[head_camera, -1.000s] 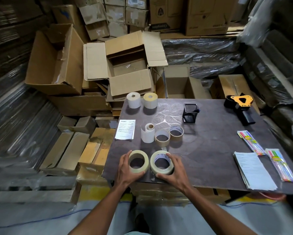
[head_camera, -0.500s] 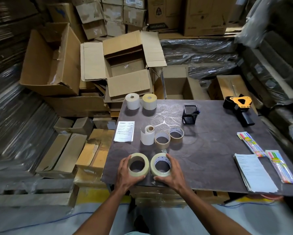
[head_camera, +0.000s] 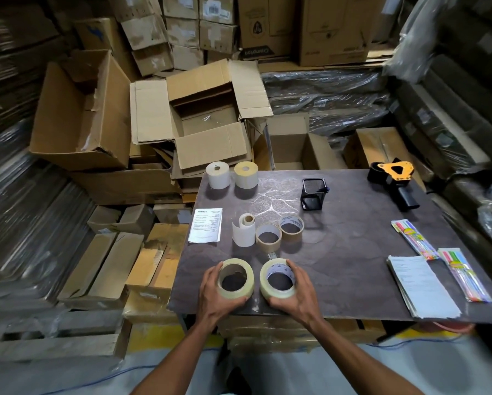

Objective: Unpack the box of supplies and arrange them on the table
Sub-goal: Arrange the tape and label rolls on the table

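1. Progress, done: the dark brown tabletop (head_camera: 353,252) already carries most of what appears to be the supplies. At its far left stand a white label roll (head_camera: 217,175) and a pale yellow label roll (head_camera: 246,174); a black mesh pen holder (head_camera: 313,193) sits near the middle, and a black-and-orange tape dispenser (head_camera: 392,179) occupies the far right corner.
2. Middle row: a printed white sheet (head_camera: 205,228), a partly unwound white paper roll (head_camera: 244,230) and two brown tape rolls (head_camera: 280,233) lie side by side, the tape rolls touching.
3. Right edge: two packets of coloured pens (head_camera: 438,258) and a stack of white papers (head_camera: 421,285) rest near the front right.
4. Progress, left: the open brown cardboard box (head_camera: 207,115) behind the tabletop looks empty, so unpacking seems finished; only final placement appears to remain.
5. Task's thing: two clear tape rolls (head_camera: 256,278), translucent and yellowish with dark hollow cores, lie flat near the front edge, just beside each other but apart.
6. Grip: the left hand (head_camera: 214,292) curls loosely around the left roll, and the right hand (head_camera: 296,292) around the right roll, both pressing them to the tabletop rather than lifting.
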